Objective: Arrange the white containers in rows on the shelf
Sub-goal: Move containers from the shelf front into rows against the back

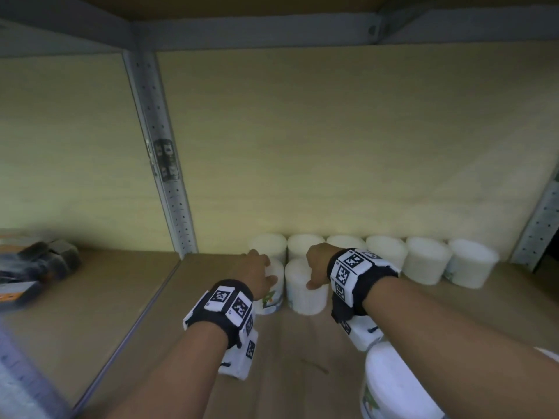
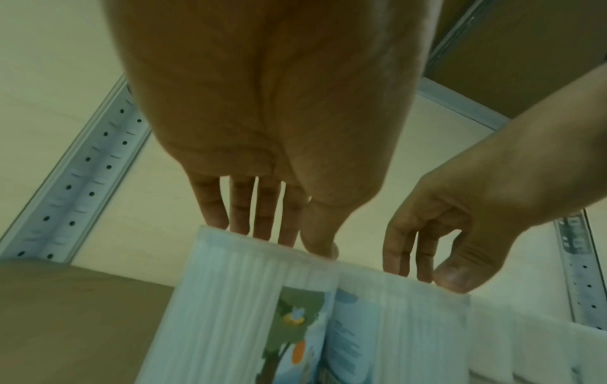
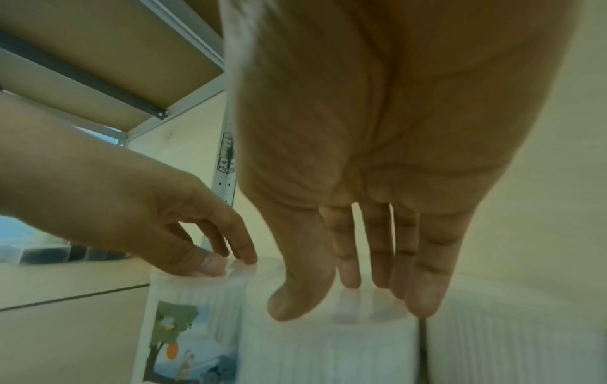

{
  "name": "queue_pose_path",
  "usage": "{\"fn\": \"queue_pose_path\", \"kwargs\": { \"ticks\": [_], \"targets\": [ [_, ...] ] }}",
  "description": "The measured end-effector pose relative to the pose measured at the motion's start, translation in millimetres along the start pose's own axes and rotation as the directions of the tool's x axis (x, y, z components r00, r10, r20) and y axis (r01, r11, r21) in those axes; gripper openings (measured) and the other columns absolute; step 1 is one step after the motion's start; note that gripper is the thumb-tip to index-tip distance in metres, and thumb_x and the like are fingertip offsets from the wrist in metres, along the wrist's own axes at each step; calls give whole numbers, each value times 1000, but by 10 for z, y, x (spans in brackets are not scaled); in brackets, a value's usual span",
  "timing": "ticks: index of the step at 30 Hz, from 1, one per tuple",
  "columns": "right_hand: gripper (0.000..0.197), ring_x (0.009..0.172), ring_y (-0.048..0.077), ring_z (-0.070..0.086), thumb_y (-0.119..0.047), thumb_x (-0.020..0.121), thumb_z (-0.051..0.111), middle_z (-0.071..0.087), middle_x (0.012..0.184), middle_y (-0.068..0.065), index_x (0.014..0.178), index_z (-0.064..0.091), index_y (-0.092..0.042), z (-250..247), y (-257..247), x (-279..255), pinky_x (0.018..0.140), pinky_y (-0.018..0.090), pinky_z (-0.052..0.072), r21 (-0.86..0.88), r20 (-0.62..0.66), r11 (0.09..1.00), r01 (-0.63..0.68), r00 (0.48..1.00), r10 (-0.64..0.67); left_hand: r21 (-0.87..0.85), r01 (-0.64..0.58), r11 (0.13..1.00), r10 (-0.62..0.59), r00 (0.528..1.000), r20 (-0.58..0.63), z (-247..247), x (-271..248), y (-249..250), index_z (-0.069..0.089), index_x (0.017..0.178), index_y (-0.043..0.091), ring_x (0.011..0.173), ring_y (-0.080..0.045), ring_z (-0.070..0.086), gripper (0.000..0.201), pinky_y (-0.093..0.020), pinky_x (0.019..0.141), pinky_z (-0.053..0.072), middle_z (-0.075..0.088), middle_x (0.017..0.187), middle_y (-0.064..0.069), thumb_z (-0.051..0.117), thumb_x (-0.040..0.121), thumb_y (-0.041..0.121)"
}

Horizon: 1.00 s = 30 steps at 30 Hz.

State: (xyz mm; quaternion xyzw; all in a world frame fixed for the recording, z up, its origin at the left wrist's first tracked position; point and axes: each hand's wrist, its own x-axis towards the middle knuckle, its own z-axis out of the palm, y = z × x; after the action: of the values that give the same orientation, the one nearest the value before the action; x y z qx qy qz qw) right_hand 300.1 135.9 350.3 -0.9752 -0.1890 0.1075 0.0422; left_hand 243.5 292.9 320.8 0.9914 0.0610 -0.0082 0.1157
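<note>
With our left hand (image 1: 257, 267) we clamp fingers on the left container (image 1: 273, 302), with our right hand (image 1: 317, 264) on the right container (image 1: 305, 297) just beside it, before the back row (image 1: 426, 261).

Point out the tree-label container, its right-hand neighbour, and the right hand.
tree-label container (image 2: 297, 311): left wrist view, on the tree print on its side.
neighbour container (image 1: 307, 299): head view, on its front wall.
right hand (image 1: 319, 263): head view, on the back of the hand.
</note>
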Motion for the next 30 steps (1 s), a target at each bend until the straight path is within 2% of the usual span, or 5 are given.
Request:
{"fn": "queue_pose_path", "kwargs": {
  "ticks": [14,18,22,27,30],
  "targets": [
    [45,125,28,54,-10,88,61,55,135,12,132,55,-10,0,63,25,101,34,45,-67,-18,992,106,994,-108,-25,-13,1000,12,999,-46,37,-1,-37,50,132,19,123,-24,46,43,-30,99,36,46,134,-6,52,94,39],
    [47,127,31,52,-12,92,55,51,140,17,138,49,1,-103,9,56,84,30,51,-25,69,995,94,993,-92,-41,-14,999,11,998,-60,61,-2,-53,51,130,19,122,-24,47,42,-29,98,36,47,132,-5,53,94,39],
    [56,126,28,52,-40,96,49,51,139,15,136,48,0,-32,-51,93,103,34,44,-105,60,992,67,996,-61,-36,-5,999,4,999,-52,62,17,-49,52,129,19,122,-24,47,42,-30,98,37,47,132,-5,53,93,39],
    [66,138,35,35,-38,89,62,32,150,18,142,40,-6,71,-51,109,111,42,33,-154,43,988,26,999,-20,-39,-4,999,3,999,-40,55,34,-45,53,128,18,122,-25,46,42,-33,100,37,45,132,-7,54,92,39],
    [62,135,33,38,-37,90,61,35,147,18,141,41,-7,67,-68,111,109,40,35,-175,56,984,31,998,-21,-41,-6,999,4,999,-43,70,47,-53,53,128,17,122,-26,46,42,-33,101,38,46,131,-7,54,93,38]
  ]
}}
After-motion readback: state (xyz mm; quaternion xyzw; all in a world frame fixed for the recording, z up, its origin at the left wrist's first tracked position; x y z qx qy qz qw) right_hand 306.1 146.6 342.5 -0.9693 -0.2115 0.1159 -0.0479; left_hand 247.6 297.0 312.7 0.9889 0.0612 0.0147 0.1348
